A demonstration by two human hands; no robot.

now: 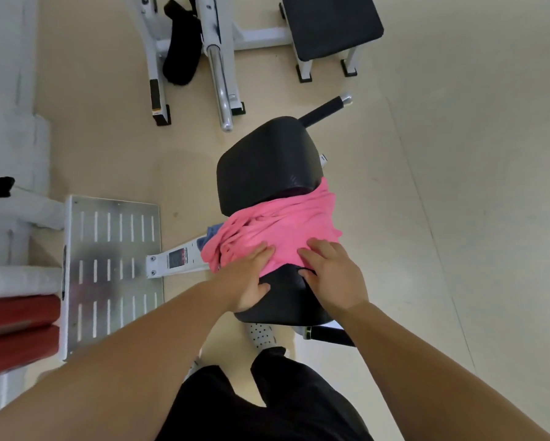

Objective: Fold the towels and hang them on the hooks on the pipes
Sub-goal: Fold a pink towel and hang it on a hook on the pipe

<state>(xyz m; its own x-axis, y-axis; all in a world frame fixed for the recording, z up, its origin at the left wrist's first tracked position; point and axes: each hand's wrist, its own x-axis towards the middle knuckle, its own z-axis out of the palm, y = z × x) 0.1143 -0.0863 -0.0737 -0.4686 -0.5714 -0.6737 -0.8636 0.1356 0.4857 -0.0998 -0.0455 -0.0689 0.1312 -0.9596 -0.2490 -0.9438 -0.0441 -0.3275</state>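
A crumpled pink towel [276, 227] lies across the black padded seat [267, 163] of a gym machine, in the middle of the head view. My left hand [248, 278] rests flat on the towel's near left edge, its fingers straight. My right hand [327, 272] lies on the near right edge, fingers spread over the cloth and its thumb on the black pad. A bit of blue cloth [211, 233] shows under the towel's left side. No hooks or pipes with hooks are in view.
A slotted metal footplate [111, 265] lies on the floor to the left, beside red pads [15, 326]. At the back stand a white machine frame [216, 58] with a black cloth [181, 46] draped on it and a black bench [331, 23]. Beige floor spreads to the right.
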